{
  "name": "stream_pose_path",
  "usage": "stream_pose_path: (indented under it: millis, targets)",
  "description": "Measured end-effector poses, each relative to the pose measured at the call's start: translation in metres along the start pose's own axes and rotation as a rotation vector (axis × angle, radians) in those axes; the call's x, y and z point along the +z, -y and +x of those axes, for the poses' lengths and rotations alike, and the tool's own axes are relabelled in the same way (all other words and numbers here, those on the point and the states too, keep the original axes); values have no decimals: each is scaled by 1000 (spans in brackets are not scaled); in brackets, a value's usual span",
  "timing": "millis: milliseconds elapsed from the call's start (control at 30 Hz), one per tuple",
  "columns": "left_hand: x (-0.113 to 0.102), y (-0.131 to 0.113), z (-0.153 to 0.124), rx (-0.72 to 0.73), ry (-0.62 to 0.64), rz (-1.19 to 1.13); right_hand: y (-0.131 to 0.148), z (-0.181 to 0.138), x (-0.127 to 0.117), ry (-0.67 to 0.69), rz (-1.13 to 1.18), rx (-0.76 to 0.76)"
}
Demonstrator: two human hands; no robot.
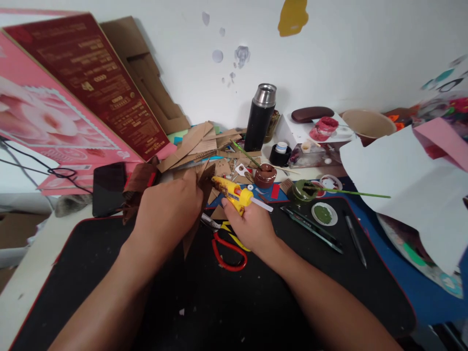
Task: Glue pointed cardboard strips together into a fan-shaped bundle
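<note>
My left hand (168, 204) is closed on a thin brown cardboard piece (191, 236), which stands on edge and points down toward the mat. In my right hand (254, 226) is a yellow hot glue gun (228, 187), a whitish glue stick jutting from its back. The gun's dark nozzle touches or nearly touches the upper part of the cardboard; I cannot tell which. Below the gun, scissors with red and yellow handles (229, 258) lie on the black mat (204, 312). My left fingertips are hidden behind the hand.
Cardboard scraps (197, 146) pile up behind my hands, near a black thermos (260, 117). Brown (265, 176) and green (304, 191) paint jars hold green sticks. A cutter (310, 228) and pen (354, 239) lie right. A pink box (54, 117) and phone (108, 189) stand left.
</note>
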State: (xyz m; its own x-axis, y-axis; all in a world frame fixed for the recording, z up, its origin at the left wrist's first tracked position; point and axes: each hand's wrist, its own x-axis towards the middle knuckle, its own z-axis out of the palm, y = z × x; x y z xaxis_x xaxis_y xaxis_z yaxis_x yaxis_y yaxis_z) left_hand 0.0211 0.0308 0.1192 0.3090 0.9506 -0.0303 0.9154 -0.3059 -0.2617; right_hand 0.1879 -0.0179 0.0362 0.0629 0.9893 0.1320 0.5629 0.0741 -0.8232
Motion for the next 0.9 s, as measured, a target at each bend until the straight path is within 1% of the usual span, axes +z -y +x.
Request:
stream_pose_path:
  millis: [133, 333, 567, 900]
  targets:
    - [-2, 0, 0, 9, 20, -16, 2, 0, 0, -9, -68, -18]
    - [-4, -1, 0, -26, 31, -50, 3, 1, -1, 5, -96, -45]
    - [2, 1, -1, -13, 5, -19, 1, 0, 0, 6, -83, -22]
    - [-1, 0, 0, 0, 11, 19, 2, -1, 1, 31, -102, -2]
